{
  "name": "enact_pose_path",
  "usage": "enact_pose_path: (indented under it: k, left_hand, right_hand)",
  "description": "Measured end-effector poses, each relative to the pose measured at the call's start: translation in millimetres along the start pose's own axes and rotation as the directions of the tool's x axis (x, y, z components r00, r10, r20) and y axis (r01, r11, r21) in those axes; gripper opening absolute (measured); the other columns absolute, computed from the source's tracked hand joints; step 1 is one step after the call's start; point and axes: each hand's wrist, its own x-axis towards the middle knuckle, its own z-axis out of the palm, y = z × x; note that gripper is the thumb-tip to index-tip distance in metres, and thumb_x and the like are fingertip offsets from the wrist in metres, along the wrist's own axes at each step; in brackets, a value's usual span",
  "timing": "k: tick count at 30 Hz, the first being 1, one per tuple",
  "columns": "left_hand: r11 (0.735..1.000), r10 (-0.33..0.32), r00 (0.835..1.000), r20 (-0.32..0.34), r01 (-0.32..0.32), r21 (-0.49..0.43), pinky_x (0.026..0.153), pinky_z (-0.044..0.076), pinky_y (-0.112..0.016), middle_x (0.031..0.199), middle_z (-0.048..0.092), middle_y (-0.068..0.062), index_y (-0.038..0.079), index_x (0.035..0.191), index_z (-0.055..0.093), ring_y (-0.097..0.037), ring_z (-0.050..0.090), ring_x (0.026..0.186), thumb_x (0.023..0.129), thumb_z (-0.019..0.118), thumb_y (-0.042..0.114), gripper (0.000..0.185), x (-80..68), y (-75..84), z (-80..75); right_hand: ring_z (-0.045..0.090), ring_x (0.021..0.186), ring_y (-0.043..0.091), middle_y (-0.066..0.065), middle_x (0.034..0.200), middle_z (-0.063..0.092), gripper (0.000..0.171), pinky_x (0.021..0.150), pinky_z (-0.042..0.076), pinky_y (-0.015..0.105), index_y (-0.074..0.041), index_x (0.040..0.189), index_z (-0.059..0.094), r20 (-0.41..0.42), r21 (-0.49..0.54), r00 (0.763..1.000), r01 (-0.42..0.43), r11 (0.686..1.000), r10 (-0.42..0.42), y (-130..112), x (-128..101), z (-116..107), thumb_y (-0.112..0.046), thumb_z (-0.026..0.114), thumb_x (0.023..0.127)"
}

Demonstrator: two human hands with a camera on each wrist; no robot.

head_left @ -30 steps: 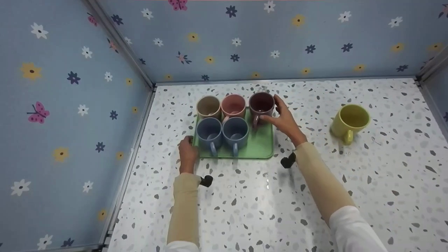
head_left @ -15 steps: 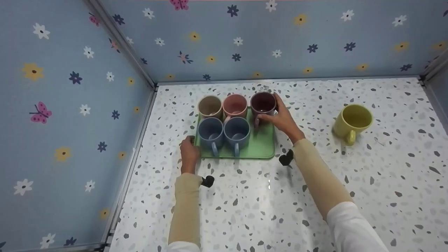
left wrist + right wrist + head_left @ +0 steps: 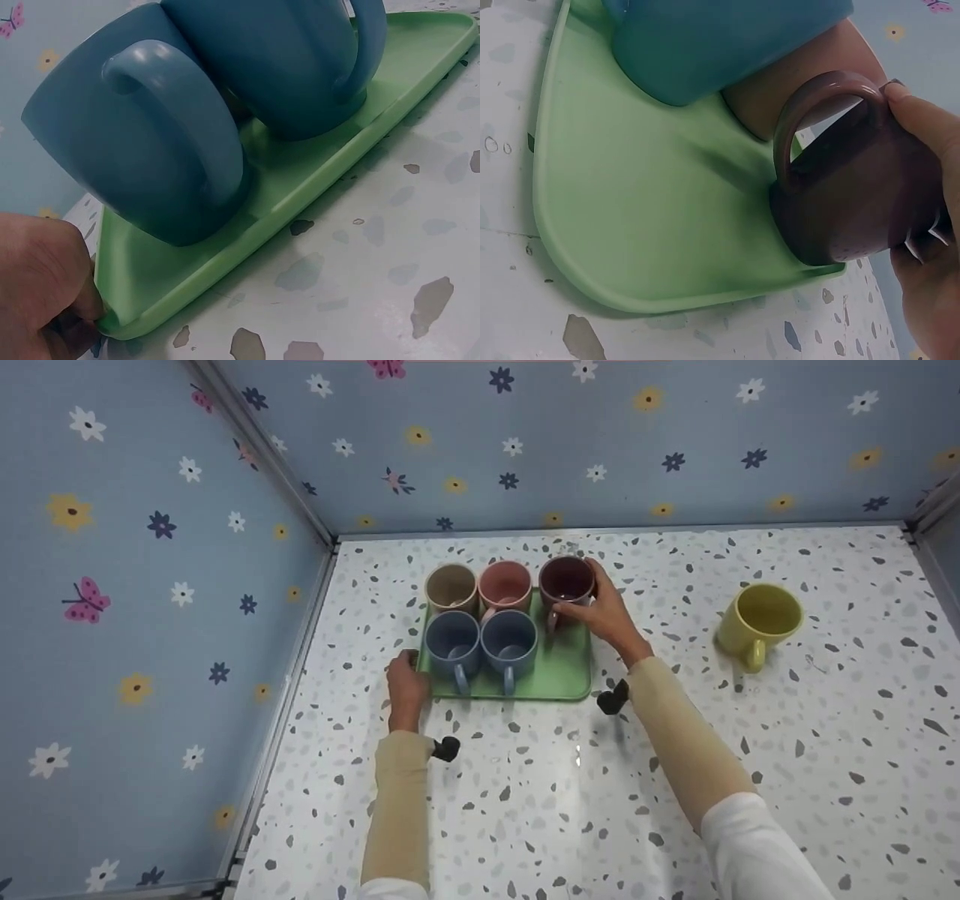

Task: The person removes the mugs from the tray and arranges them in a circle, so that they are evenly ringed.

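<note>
A green tray (image 3: 559,675) lies on the table, bearing several mugs. My left hand (image 3: 407,682) holds its left edge; in the left wrist view, the fingers (image 3: 64,300) curl at the near corner. With my right hand (image 3: 611,615) I grip a dark maroon mug (image 3: 564,581) at the tray's back right, thumb near its handle and fingers round the far side. That mug (image 3: 862,195) stands upright, its base at the tray's rim. Beside it are a pink mug (image 3: 504,585) and a beige mug (image 3: 451,587). Two blue mugs (image 3: 452,641) stand in front, handles towards me.
A yellow mug (image 3: 759,619) stands apart on the right of the speckled table (image 3: 525,810). Blue flowered panels (image 3: 480,450) rise behind the table and along its left side. Bare tray surface shows at the front right, beside the blue mugs.
</note>
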Motion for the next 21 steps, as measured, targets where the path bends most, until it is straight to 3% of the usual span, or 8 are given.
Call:
enact_pose_path:
  k: [6, 21]
  left_hand:
    - [1.000, -0.003, 1.000, 0.002, 0.003, -0.003, 0.094, 0.044, -0.043, 0.114, 0.058, -0.021, 0.000, 0.124, 0.055, -0.032, 0.056, 0.105, 0.083, 0.045, -0.006, 0.042, -0.2, 0.2, 0.9]
    - [1.000, 0.015, 1.000, -0.010, -0.015, -0.028, 0.093, 0.045, -0.043, 0.113, 0.060, -0.021, -0.001, 0.122, 0.057, -0.033, 0.057, 0.106, 0.082, 0.046, -0.007, 0.042, 0.4, -1.8, 0.7]
  right_hand:
    - [0.033, 0.139, 0.034, 0.022, 0.149, 0.035, 0.093, 0.114, 0.027, 0.044, 0.002, 0.149, 0.022, -0.024, 0.007, 0.998, 0.052, 0.999, -0.052, -21.8, -12.0, 1.2, -0.012, 0.079, 0.077]
    - [0.043, 0.131, 0.036, 0.022, 0.139, 0.047, 0.084, 0.111, 0.031, 0.049, 0.003, 0.142, 0.036, -0.174, 0.005, 0.970, 0.173, 0.985, -0.169, -19.2, -29.1, 14.6, -0.009, 0.082, 0.073]
